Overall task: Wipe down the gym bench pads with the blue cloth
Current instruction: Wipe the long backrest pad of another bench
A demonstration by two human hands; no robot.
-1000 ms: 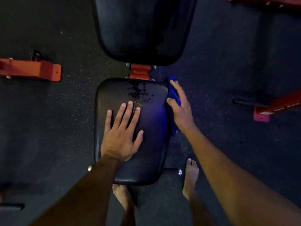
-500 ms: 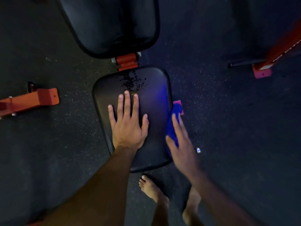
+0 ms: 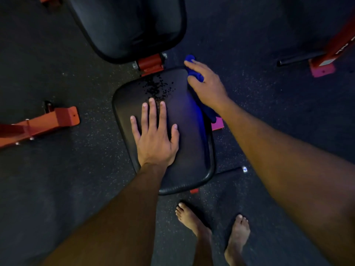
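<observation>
**Blue cloth at the seat pad's far right corner**

Blue cloth [image 3: 196,74] sits against the far right corner of the seat pad [image 3: 190,135], trailing down the pad's right side, and we press it there with our right hand [image 3: 208,87], fingers laid over it and the thumb against its inner edge. Our left hand [image 3: 155,137] lies flat on the seat pad's middle, its fingers straight and spread. Dark specks [image 3: 158,87] scatter over the pad's far end, just beyond our left fingertips. Beyond the seat pad, past an orange hinge [image 3: 150,63], is the back pad [image 3: 130,25]. Our 2 bare feet [image 3: 194,221] stand on the floor near the pad's close edge.
</observation>
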